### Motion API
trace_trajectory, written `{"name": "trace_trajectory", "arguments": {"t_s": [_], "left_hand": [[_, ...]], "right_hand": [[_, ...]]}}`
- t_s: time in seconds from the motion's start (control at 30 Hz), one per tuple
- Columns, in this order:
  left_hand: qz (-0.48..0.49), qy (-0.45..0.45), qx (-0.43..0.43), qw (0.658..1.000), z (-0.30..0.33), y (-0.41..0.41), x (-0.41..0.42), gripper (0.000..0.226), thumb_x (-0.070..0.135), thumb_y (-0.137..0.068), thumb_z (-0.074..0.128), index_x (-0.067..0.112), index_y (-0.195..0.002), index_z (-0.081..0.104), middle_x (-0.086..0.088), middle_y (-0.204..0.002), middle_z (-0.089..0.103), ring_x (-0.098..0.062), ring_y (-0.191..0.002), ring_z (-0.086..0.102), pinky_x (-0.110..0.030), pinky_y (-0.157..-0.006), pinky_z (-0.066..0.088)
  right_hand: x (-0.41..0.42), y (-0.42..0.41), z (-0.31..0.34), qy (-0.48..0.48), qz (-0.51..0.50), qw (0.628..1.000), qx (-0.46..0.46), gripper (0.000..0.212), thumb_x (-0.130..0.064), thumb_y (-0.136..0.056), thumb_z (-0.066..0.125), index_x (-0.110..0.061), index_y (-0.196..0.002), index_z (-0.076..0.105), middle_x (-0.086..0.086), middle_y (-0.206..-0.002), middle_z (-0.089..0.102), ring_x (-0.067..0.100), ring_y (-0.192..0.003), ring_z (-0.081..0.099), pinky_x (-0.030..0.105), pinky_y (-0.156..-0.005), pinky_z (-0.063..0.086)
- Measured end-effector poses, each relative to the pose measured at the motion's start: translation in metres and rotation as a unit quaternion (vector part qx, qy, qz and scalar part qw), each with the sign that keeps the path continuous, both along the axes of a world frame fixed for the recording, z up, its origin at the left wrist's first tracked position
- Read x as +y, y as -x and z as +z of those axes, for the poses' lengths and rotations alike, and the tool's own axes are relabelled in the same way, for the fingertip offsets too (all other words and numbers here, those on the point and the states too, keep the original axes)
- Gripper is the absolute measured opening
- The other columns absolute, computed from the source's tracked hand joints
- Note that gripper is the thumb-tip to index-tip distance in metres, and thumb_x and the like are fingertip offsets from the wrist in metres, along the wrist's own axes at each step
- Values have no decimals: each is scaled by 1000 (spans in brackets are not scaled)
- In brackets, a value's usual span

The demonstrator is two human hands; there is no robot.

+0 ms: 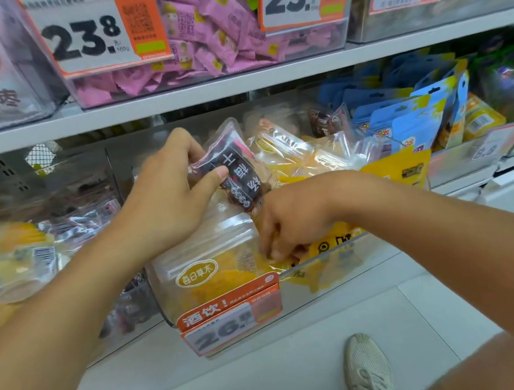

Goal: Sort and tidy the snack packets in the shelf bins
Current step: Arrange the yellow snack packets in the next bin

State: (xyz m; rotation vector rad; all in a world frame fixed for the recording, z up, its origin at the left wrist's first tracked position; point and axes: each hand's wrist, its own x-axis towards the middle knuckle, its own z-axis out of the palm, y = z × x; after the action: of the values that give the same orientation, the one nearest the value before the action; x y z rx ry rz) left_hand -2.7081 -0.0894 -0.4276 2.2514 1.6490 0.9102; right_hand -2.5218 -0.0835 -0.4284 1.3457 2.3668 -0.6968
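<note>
Head view, looking down at a lower shelf of clear bins.

Left hand: raised over the middle bin, fingers curled behind and thumb pressed across the front of a dark packet. The packet is clear plastic with a black label in white characters and dark contents. It is tilted, its top edge pointing up and away, and is held above the bin's contents, apart from them.

Right hand: reaching down into the same bin, just below and right of the dark packet. Fingertips are bunched together, pinching at the clear film of a yellow packet near the bin's front wall. The exact grip is partly hidden by the knuckles.

Middle bin: filled with yellow packets in clear wrapping; one at the front carries an oval logo. An orange price tag hangs on its front wall.

Left neighbouring bin: yellow and dark packets mixed, blurred.
Right: blue pouches standing upright.
Upper shelf: bin of pink packets behind large price tags.

Floor: white tiles, with two light shoes at the bottom edge.
</note>
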Motion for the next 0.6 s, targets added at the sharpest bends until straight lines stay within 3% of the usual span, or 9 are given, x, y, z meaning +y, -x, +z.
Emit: {"name": "trace_trajectory", "arguments": {"t_s": [0.1, 0.2, 0.33, 0.4, 0.5, 0.6], "left_hand": [[-29, 10, 20, 999, 0, 0, -1, 24, 35, -97, 60, 23, -95, 39, 0, -86, 62, -16, -73, 58, -38, -61, 44], [-21, 23, 40, 999, -3, 1, -2, 25, 31, -98, 57, 22, -95, 35, -1, -72, 53, -17, -62, 51, -33, -53, 31], [-14, 31, 48, 998, -4, 1, -2, 24, 29, -99, 57, 23, -94, 34, -1, -71, 52, -16, -60, 48, -32, -52, 28], [-10, 33, 45, 998, -4, 1, -2, 23, 29, -99, 56, 22, -96, 34, -2, -72, 53, -15, -59, 47, -31, -51, 28], [-10, 36, 44, 998, -5, 2, 0, 22, 31, -99, 55, 23, -102, 35, -2, -77, 60, -15, -60, 50, -32, -52, 29], [-14, 48, 46, 998, -6, 5, 3, 22, 33, -99, 54, 29, -113, 37, 2, -93, 69, -13, -71, 58, -32, -57, 36]], "right_hand": [[0, 14, -3, -119, 68, 977, -166, 50, -43, -86, 73, -23, -131, 62, -1, -125, 60, 23, -107, 61, 34, -85, 53], [0, 13, -5, -182, 15, 969, -167, 67, -48, -78, 80, -25, -134, 53, -3, -121, 61, 25, -103, 61, 35, -74, 49], [0, 12, -11, -209, 2, 960, -184, 76, -67, -68, 78, -25, -128, 54, -4, -107, 60, 26, -99, 61, 36, -72, 45], [-1, 18, -16, -223, 5, 956, -193, 64, -60, -73, 78, -24, -122, 57, -3, -103, 58, 26, -99, 61, 40, -75, 45], [0, 24, -21, -253, -4, 956, -146, 39, -28, -86, 72, -20, -122, 58, -1, -105, 59, 24, -95, 60, 37, -73, 45], [2, 15, -10, -275, -19, 958, -84, 18, -18, -86, 67, -20, -97, 53, -5, -81, 47, 19, -73, 50, 32, -62, 42]]}}
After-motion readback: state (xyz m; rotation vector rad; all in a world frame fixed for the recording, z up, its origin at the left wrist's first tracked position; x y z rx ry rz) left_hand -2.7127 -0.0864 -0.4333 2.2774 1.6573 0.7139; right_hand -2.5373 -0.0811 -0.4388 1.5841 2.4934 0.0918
